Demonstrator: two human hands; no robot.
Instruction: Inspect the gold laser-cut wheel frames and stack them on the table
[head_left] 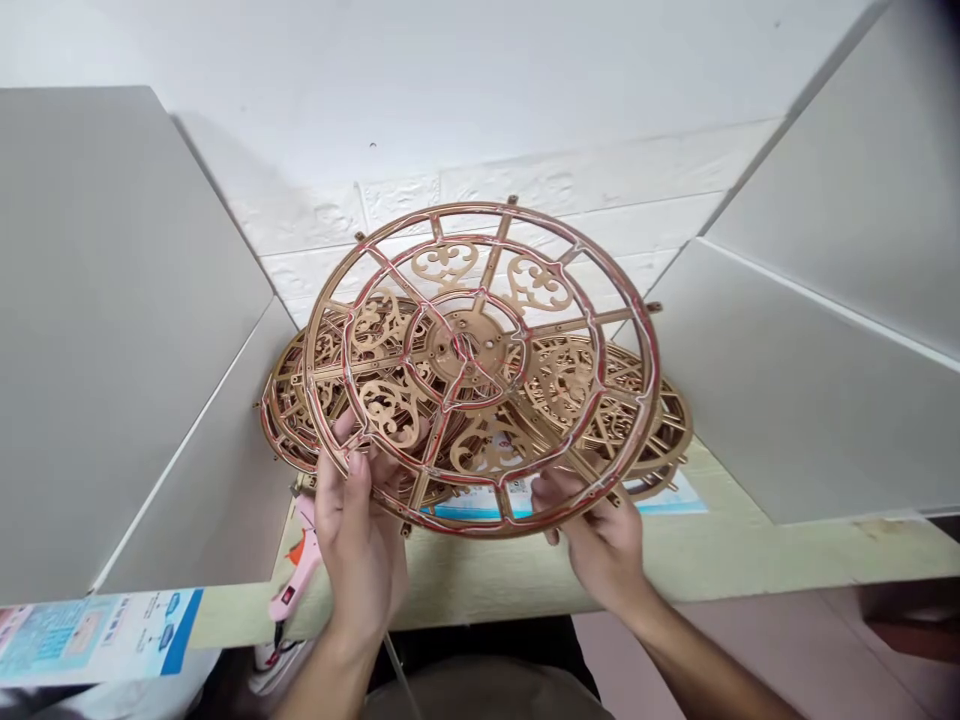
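A large round gold-coloured frame (489, 345) is raised in front of me, tilted with its face towards me. It has rings, spokes and scrollwork, and red and white wires run along its rings and cross its hub. My left hand (356, 530) grips the lower left rim, thumb in front and fingers behind. At the lower right, my right hand (607, 545) is closed on the rim, its fingers partly hidden under it. Behind the frame lie similar gold frames, one pile (279, 420) at left and another (675, 432) at right, partly covered by the raised one.
A pink glue gun (301, 575) lies on the pale table (480, 575), left of my left hand. Grey panels (135, 350) (825, 380) stand on both sides, with a white wall behind. Printed sheets (97, 635) show at lower left and beneath the piles.
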